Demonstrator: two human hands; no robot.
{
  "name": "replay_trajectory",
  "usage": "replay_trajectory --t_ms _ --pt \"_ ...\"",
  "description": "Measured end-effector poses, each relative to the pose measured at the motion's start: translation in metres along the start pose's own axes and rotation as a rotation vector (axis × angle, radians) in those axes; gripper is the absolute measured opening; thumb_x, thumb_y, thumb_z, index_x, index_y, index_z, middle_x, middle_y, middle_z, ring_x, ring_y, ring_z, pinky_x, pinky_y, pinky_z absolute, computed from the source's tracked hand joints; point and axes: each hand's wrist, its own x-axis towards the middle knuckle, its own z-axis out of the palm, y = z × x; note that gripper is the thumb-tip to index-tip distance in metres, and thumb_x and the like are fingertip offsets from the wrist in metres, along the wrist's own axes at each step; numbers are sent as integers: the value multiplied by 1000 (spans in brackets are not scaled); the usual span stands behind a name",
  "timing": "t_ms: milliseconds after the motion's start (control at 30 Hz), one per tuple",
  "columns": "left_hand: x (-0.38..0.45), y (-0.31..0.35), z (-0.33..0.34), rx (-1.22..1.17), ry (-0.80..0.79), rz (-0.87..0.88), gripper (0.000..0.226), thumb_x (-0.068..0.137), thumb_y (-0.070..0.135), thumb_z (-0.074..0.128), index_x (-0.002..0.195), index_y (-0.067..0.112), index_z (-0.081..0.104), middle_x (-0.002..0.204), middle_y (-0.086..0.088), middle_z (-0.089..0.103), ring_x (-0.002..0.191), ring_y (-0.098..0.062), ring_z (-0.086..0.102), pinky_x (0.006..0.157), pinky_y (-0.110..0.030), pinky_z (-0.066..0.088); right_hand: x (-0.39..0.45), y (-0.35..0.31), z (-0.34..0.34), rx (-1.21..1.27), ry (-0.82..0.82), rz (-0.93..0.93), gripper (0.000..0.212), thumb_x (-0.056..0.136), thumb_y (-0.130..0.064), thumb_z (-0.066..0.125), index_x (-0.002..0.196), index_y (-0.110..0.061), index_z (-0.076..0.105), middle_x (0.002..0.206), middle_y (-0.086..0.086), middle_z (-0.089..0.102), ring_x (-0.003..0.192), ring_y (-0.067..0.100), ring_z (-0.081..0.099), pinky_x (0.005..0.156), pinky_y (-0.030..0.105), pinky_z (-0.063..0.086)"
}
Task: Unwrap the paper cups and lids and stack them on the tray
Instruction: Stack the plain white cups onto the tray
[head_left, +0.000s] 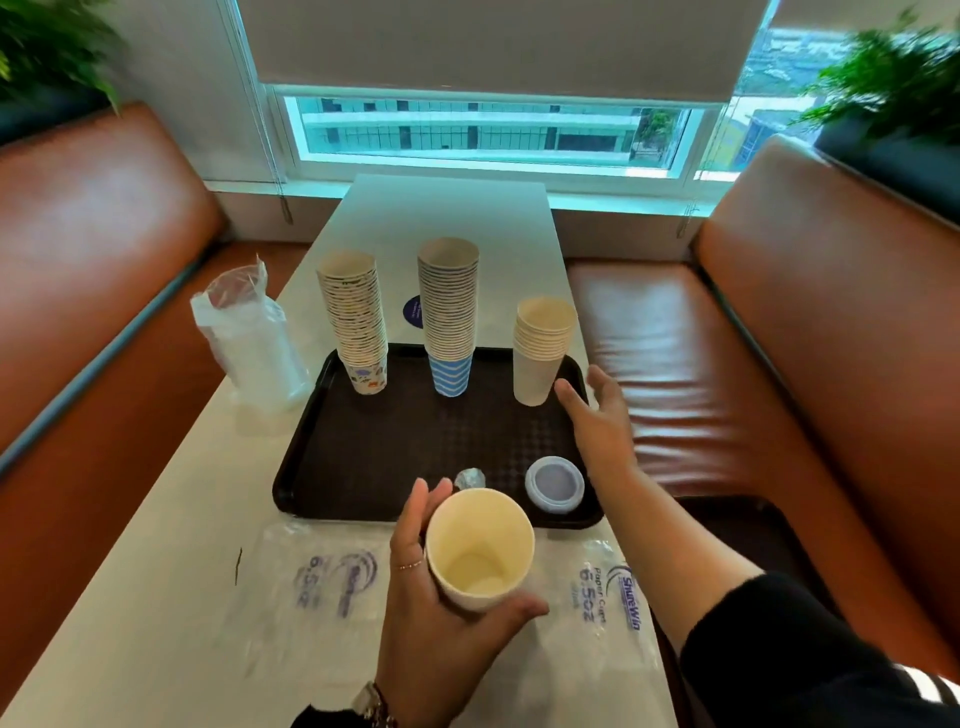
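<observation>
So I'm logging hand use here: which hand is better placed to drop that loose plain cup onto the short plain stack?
Probably the left hand: it already grips the plain cup. The right hand is open beside the short plain stack on the tray, well placed to steady it.

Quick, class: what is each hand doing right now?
Left hand: grips a plain paper cup.
Right hand: open, holding nothing, beside the plain cup stack.

The left hand (441, 613) grips a cream cup (479, 548) over the tray's (363, 457) near edge; the right hand (597, 415) reaches, fingers spread, beside the short cream stack (543, 348).
</observation>
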Motion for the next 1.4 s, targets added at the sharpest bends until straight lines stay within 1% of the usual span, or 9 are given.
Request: replay_trajectory --t_ms 100,200,300,433,500,833,967,1233,1400 --pt "-3 -1 0 -3 -7 -36 122 43 75 82 142 58 11 138 39 38 131 2 42 107 -23 39 -51 -15 -7 124 -179 -1 31 94 -22 65 125 -17 62 123 -1 66 115 9 61 99 23 47" --pt "-5 -3 2 51 10 -63 116 45 70 83 137 59 13 124 54 31 121 17 40 98 -9 37 -102 -25 -12 175 -374 -25 20 93 -28 64 112 -22 68 113 -3 72 111 9 64 99 26 47" --pt "-5 -4 4 82 26 -72 111 49 63 83 139 49 20 128 38 37 120 7 45 100 -20 41 -143 -27 -15 166 -492 -42 29 89 -41 64 116 -29 66 115 -10 70 112 5 63 91 24 50" --pt "-7 -4 7 60 31 -62 94 58 29 91 134 32 35 122 22 48 111 9 51 86 -4 42 -170 -16 -20 139 -636 -20 68 71 -44 77 132 -38 48 130 -10 60 122 8 56 100 28 49" --pt "-6 -6 6 47 41 -57 92 55 30 92 129 34 38 121 18 52 109 11 53 84 -3 42 -173 -13 -22 93 -681 -34 90 60 -40 84 138 -37 40 136 -9 55 127 10 52 108 35 45" --pt "-7 -11 6 41 38 -77 91 58 26 93 130 31 37 126 8 54 112 -1 56 87 -11 47 -171 -22 -19 84 -676 1 87 62 -24 84 135 -40 39 137 -5 48 131 17 45 113 42 40" --pt "-8 -9 7 46 41 -78 88 61 22 91 128 33 35 122 13 51 108 8 54 84 -4 44 -169 -25 -17 59 -662 -16 82 73 -11 84 137 -32 37 133 -4 48 129 18 45 111 42 42" --pt "-7 -6 8 54 51 -77 89 61 24 91 133 23 40 119 15 53 106 12 53 82 -1 42 -165 -40 -11 -24 -597 -86 92 72 -17 86 145 -27 31 132 -9 46 120 7 45 101 24 42" --pt "-8 -6 8 71 67 -75 86 62 25 91 131 27 40 122 15 54 106 10 53 81 0 41 -161 -41 -9 -36 -613 -111 64 69 -17 88 116 -35 49 121 -7 59 116 9 56 92 21 48"
